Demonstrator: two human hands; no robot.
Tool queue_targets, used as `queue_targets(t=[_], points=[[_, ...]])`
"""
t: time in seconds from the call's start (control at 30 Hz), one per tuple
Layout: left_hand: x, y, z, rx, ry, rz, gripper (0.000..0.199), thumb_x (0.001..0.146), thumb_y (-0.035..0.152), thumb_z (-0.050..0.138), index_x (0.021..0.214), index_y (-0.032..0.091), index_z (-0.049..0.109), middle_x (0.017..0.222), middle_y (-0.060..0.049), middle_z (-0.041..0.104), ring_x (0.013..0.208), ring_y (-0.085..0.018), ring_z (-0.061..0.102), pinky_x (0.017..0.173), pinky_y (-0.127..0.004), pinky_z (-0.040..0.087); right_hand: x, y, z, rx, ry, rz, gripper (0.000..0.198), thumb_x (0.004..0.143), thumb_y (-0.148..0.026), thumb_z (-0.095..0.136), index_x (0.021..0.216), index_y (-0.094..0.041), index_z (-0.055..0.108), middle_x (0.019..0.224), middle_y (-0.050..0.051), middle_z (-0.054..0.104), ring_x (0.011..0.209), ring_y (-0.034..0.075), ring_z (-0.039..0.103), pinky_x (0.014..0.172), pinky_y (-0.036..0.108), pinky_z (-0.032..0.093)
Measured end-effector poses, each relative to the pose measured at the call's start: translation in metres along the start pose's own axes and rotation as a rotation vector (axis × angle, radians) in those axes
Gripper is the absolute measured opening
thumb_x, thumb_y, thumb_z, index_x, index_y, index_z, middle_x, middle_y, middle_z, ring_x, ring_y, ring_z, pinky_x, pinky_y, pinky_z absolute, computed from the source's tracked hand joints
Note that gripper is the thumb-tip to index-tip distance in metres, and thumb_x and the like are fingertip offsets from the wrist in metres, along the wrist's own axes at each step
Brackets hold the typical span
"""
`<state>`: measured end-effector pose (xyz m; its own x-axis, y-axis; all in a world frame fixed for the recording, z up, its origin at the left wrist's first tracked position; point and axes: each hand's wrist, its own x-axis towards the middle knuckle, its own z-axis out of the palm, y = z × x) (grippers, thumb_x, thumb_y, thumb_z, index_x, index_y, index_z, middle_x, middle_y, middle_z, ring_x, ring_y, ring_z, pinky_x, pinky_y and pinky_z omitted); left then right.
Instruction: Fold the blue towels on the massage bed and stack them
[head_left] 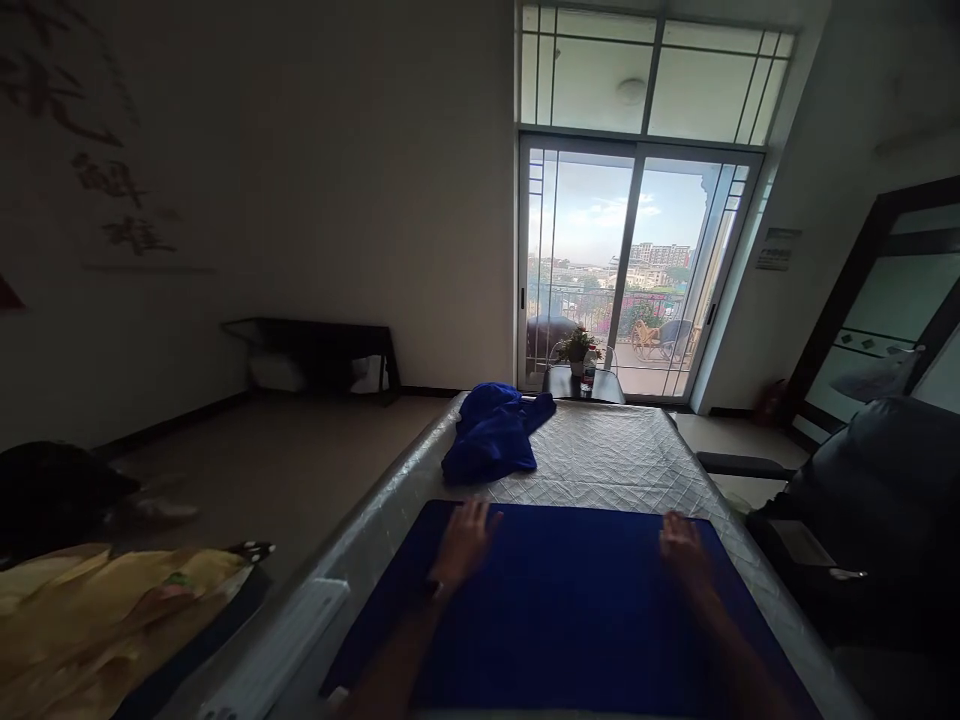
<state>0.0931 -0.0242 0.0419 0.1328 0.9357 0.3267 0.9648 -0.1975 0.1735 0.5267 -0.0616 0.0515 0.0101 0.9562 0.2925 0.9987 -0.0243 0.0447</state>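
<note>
A flat, dark blue rectangular mat or board (pixel 570 610) lies across the near part of a mattress (pixel 607 445) with a shiny quilted surface. My left hand (pixel 466 545) rests near its far left corner, fingers stretched out and holding nothing. Close to the far right corner is my right hand (pixel 682 540), slightly blurred, its fingers extended too and nothing in them. Beyond the mat, toward the left, sits a crumpled bright blue cloth (pixel 495 435), apart from both hands.
A long white strip (pixel 281 650) lies along the mattress's left edge. Yellow fabric (pixel 112 620) is piled at lower left. A dark armchair (pixel 877 500) stands on the right. Ahead, a small table (pixel 585 385) with a potted plant (pixel 577 348) stands before sliding glass doors (pixel 577 215).
</note>
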Motion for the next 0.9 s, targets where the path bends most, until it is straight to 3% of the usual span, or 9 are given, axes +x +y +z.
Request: queue_targets(t=[0.1,0.2,0.3,0.4,0.5,0.57,0.73,0.8,0.9], points=[[-0.001,0.071,0.016,-0.060,-0.046,0.174,0.062,0.103,0.061,0.026,0.140,0.023,0.058,0.149,-0.009,0.056,0.140,-0.025,0.048,0.118,-0.040,0.035,-0.004,-0.073,0.001,0.055,-0.034,-0.191,0.057,0.098,-0.020,0.022,0.149,-0.012,0.046,0.157,0.010,0.042,0.148,0.019,0.033,0.122,0.038,0.025],[-0.005,0.122,0.030,-0.184,-0.050,0.310,0.062,0.105,0.056,0.021,0.143,0.021,0.055,0.150,-0.011,0.055,0.141,-0.025,0.046,0.118,-0.044,0.036,-0.005,-0.129,0.009,0.157,-0.097,-0.311,0.057,0.101,-0.028,0.025,0.153,-0.012,0.038,0.160,0.009,0.035,0.151,0.020,0.027,0.123,0.038,0.024],[-0.010,0.138,0.034,-0.236,-0.078,0.319,0.066,0.106,0.053,0.016,0.149,0.015,0.047,0.153,-0.015,0.049,0.145,-0.025,0.041,0.120,-0.045,0.034,-0.005,-0.152,0.015,0.213,-0.158,-0.334,0.058,0.101,-0.030,0.024,0.155,-0.010,0.033,0.163,0.011,0.030,0.153,0.023,0.021,0.124,0.043,0.020],[-0.013,0.131,0.030,-0.220,-0.152,0.296,0.071,0.105,0.056,0.015,0.153,0.011,0.040,0.158,-0.016,0.041,0.149,-0.026,0.034,0.122,-0.047,0.030,-0.007,-0.153,0.014,0.226,-0.192,-0.294,0.060,0.103,-0.035,0.018,0.157,-0.011,0.029,0.164,0.011,0.025,0.153,0.023,0.018,0.124,0.044,0.016],[-0.016,0.110,0.021,-0.176,-0.215,0.230,0.075,0.103,0.060,0.015,0.155,0.011,0.036,0.162,-0.014,0.034,0.152,-0.026,0.026,0.124,-0.047,0.026,-0.009,-0.138,0.007,0.222,-0.228,-0.237,0.063,0.104,-0.042,0.015,0.158,-0.011,0.026,0.165,0.010,0.022,0.153,0.023,0.017,0.124,0.044,0.015],[-0.022,0.083,0.013,-0.146,-0.248,0.155,0.076,0.103,0.061,0.014,0.156,0.010,0.033,0.164,-0.014,0.029,0.153,-0.026,0.022,0.125,-0.046,0.022,-0.013,-0.115,0.004,0.197,-0.248,-0.206,0.065,0.103,-0.045,0.014,0.158,-0.011,0.025,0.165,0.009,0.021,0.154,0.023,0.016,0.125,0.045,0.014],[-0.057,-0.024,0.000,-0.050,-0.241,-0.045,0.082,0.101,0.062,0.014,0.157,0.003,0.025,0.165,-0.017,0.022,0.154,-0.028,0.019,0.125,-0.050,0.017,-0.033,-0.018,0.006,0.083,-0.235,-0.087,0.063,0.103,-0.038,0.011,0.156,-0.013,0.033,0.165,0.011,0.024,0.154,0.026,0.017,0.123,0.051,0.018],[-0.073,-0.066,0.000,-0.008,-0.197,-0.126,0.083,0.101,0.061,0.018,0.156,0.000,0.026,0.164,-0.019,0.023,0.153,-0.030,0.021,0.124,-0.052,0.019,-0.046,0.019,0.006,0.052,-0.155,-0.015,0.058,0.104,-0.038,0.016,0.151,-0.018,0.044,0.164,0.011,0.032,0.152,0.026,0.022,0.122,0.052,0.021],[-0.090,-0.106,0.002,0.009,-0.138,-0.180,0.081,0.100,0.059,0.024,0.154,-0.001,0.029,0.163,-0.021,0.026,0.152,-0.030,0.024,0.123,-0.051,0.023,-0.062,0.053,0.002,0.044,-0.001,0.017,0.046,0.100,-0.048,0.048,0.140,-0.026,0.054,0.156,0.010,0.043,0.142,0.030,0.040,0.117,0.057,0.031]])
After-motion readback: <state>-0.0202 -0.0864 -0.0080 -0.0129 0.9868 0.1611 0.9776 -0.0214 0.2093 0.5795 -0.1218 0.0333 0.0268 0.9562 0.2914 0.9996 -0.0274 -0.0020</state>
